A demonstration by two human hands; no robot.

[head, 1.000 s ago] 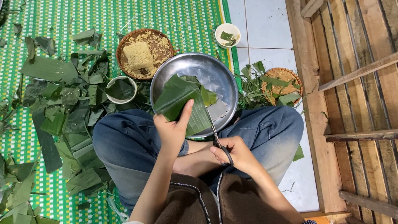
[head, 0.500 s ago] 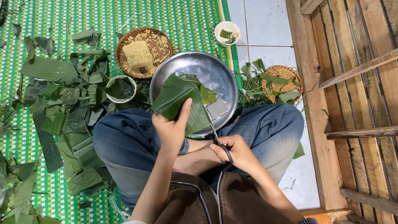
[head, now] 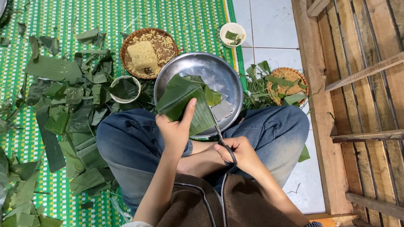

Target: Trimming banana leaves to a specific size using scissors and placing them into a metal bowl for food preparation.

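Folded green leaf (head: pixel 185 103) held over steel bowl (head: pixel 198 71), which rests on person's knees. Left hand (head: pixel 174 130) pinches leaf's near edge, thumb on top. Right hand (head: pixel 237 153) grips scissors (head: pixel 222 136), fingers through handles, blades at leaf edge. Basket (head: pixel 147 52) of yellow filling far left; leaf scraps (head: pixel 71 113) on green mat (head: pixel 126 17).

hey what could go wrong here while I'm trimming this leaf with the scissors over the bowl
The left hand pinches the folded leaf close to the scissors in the right hand, so a thumb could get nicked. The metal bowl rests against the knees and might tip. Offcuts may miss it and land on the mat.
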